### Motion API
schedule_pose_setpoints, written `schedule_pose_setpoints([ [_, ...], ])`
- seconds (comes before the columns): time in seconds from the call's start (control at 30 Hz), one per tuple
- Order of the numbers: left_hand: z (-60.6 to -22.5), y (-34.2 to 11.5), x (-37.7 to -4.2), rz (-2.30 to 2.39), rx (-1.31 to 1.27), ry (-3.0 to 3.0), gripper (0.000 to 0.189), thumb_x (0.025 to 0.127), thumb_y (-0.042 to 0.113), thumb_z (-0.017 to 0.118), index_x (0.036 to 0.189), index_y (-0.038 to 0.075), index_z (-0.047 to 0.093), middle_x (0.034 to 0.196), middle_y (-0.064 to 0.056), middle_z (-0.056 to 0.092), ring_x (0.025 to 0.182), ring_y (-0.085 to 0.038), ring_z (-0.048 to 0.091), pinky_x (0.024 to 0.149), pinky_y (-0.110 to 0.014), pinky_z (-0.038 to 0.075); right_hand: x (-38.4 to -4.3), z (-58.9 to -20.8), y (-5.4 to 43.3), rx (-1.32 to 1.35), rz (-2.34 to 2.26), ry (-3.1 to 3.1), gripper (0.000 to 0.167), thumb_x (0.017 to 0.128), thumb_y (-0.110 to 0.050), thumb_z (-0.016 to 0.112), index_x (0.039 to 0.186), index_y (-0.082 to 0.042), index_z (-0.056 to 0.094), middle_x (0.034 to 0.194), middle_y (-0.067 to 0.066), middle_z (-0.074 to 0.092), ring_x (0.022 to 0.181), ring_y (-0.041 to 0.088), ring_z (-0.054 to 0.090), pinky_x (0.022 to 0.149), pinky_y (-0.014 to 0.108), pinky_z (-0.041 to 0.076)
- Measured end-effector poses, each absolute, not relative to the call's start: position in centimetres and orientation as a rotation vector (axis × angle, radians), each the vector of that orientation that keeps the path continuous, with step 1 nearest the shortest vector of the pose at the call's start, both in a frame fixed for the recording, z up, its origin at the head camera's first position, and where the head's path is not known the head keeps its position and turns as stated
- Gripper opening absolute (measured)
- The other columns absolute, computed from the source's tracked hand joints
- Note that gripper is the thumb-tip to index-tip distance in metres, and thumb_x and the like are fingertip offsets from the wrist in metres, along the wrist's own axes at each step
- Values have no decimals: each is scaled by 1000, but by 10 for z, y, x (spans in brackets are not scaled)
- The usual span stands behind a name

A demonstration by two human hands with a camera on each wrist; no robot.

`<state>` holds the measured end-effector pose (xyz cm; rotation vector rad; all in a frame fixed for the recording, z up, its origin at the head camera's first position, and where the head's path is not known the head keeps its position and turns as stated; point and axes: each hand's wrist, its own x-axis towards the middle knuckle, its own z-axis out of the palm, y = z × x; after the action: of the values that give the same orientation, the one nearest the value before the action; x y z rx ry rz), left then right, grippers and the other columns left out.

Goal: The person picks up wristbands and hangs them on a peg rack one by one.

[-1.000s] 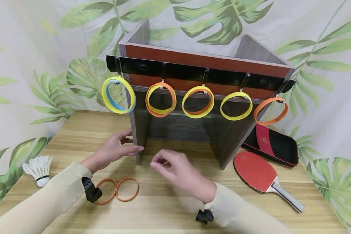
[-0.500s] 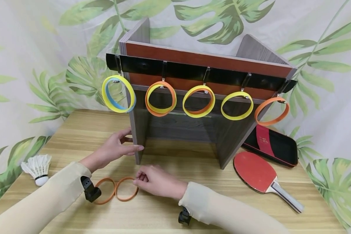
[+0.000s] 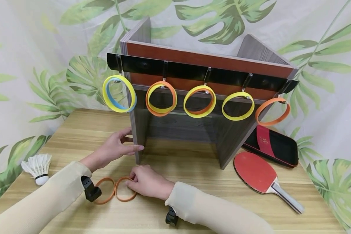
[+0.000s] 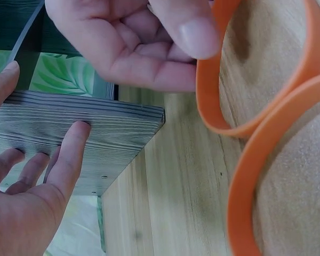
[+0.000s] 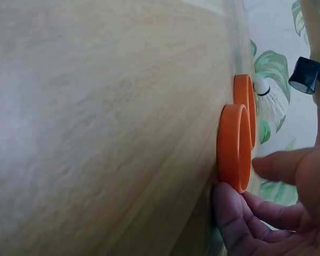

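In the head view my left hand (image 3: 114,149) holds the front edge of the grey wooden stand's left side panel (image 3: 136,130), fingers on its outer face and thumb across the edge. My right hand (image 3: 150,182) is down at the nearer of two orange rings (image 3: 125,200) on the table. In the right wrist view its fingers (image 5: 232,213) touch that ring's outer wall, while the thumb (image 5: 277,165) stands apart above the rim. The other orange ring (image 3: 105,203) lies against it on the left. Yellow, orange and blue rings (image 3: 161,113) hang from hooks on the stand's black strip (image 3: 187,70).
A shuttlecock (image 3: 38,169) lies at the table's left side. To the right are a red table tennis bat (image 3: 255,172) and a black case (image 3: 286,146) with a red band. A leaf-patterned cloth (image 3: 84,39) hangs behind the wooden table (image 3: 152,221).
My right hand has come down and left from in front of the stand to the nearer orange ring, which has shifted slightly left. The left hand has stayed on the panel.
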<state>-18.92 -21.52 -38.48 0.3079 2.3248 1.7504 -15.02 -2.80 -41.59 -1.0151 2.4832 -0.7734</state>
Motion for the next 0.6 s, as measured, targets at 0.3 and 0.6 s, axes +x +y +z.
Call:
schedule_pose_setpoints([
  [0.3,-385,-215,-189,1760,295,2325,79,94,19,80,161,11,39,156,-19,48,139,-42,49,93,-36,66,-148,-414,-28,-993,-783,2476,5,100,-10,68,97,-8,72,81,-5,68,66,-2,53,61,9,47],
  [0.6,-386,-216,-188,1760,305,2317,79,95,19,80,161,10,38,155,-20,48,137,-41,50,92,-32,65,-151,-414,-22,-945,-892,2394,5,100,-11,68,94,-11,68,75,-10,59,64,-3,50,59,11,46],
])
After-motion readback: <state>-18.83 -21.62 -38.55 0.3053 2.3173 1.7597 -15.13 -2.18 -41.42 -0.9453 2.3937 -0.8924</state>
